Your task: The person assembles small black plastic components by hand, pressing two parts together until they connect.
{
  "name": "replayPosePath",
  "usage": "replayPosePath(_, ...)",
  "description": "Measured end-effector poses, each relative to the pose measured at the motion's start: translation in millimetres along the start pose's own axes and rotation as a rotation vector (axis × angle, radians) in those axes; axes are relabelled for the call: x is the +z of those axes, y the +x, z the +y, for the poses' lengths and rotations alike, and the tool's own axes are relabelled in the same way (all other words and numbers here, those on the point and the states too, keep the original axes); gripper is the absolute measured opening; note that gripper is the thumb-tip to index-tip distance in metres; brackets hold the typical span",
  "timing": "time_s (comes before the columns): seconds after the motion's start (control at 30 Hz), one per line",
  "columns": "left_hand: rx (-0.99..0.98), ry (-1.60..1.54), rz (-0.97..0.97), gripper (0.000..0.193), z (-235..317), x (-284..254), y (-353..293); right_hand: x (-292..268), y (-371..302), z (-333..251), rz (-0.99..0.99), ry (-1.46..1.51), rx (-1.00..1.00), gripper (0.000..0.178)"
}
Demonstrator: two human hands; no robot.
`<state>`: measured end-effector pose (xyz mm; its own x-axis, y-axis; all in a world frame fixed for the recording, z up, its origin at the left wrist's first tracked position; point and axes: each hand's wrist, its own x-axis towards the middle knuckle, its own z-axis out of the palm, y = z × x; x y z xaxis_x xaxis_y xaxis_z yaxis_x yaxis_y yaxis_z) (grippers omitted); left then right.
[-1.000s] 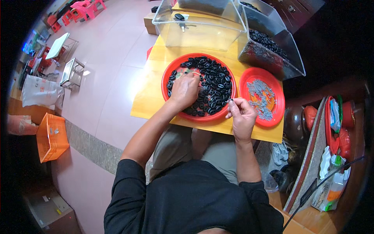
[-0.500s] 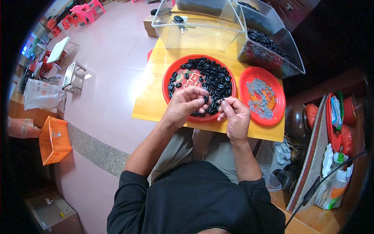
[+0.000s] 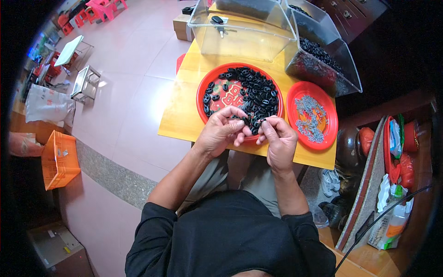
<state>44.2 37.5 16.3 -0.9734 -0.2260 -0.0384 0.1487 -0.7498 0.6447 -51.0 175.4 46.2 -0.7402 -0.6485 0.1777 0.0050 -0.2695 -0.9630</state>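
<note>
Over the near edge of a red round tray [image 3: 201,99], my left hand [image 3: 220,133] is closed in a pinch, with a small black oval piece [image 3: 245,121] at its fingertips. My right hand [image 3: 279,142], close beside it, pinches a small dark piece [image 3: 263,121] between thumb and forefinger; its exact shape is mostly hidden. Many black oval pieces with two holes [image 3: 258,90] are heaped on the tray's right side, and a few lie scattered at its left. To the right, a smaller red plate [image 3: 294,92] bears a loose pile of small silvery metal parts [image 3: 310,131].
The yellow tabletop [image 3: 177,115] carries a clear plastic bin [image 3: 240,44] at the back, with keys [image 3: 219,27] seen by it. Another clear bin [image 3: 318,76] at the back right holds black pieces. An orange crate [image 3: 60,159] stands far left; sneakers [image 3: 329,182] sit below the table's right side.
The view has shifted slightly, so the table sits a little further right. My left fingers have turned and spread lower, and the black piece there shows less. My right hand keeps its pinch.
</note>
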Motion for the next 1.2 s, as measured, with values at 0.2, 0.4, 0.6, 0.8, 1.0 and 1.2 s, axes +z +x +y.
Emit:
replayPosePath(0.2, 0.043, -0.096, 0.063, 0.01, 1, 2, -2, 4, 0, 3, 0.014, -0.022, -0.01, 0.007)
replayPosePath(0.4, 0.11, -0.024, 0.095, 0.005, -8, 0, 5, 7, 6, 12, -0.032, -0.047, 0.026, 0.007)
replayPosePath(0.6, 0.388, 0.684, 0.383, 0.004, 12, -5, 5, -27, 22, 8, 0.168, 0.014, -0.014, 0.008)
replayPosePath(0.8, 0.49, 1.507, 0.27, 0.011, -5, -1, 11, -42, 16, 14, 0.174, -0.001, -0.022, 0.008)
replayPosePath(1.0, 0.477, 1.862, 0.21, 0.012, -26, 10, 28, -34, 8, 13, 0.144, -0.023, 0.022, 0.005)
replayPosePath(1.2, 0.404, 1.415, 0.181, 0.013, -21, 4, 30, -33, 3, 10, 0.114, -0.02, 0.035, 0.007)
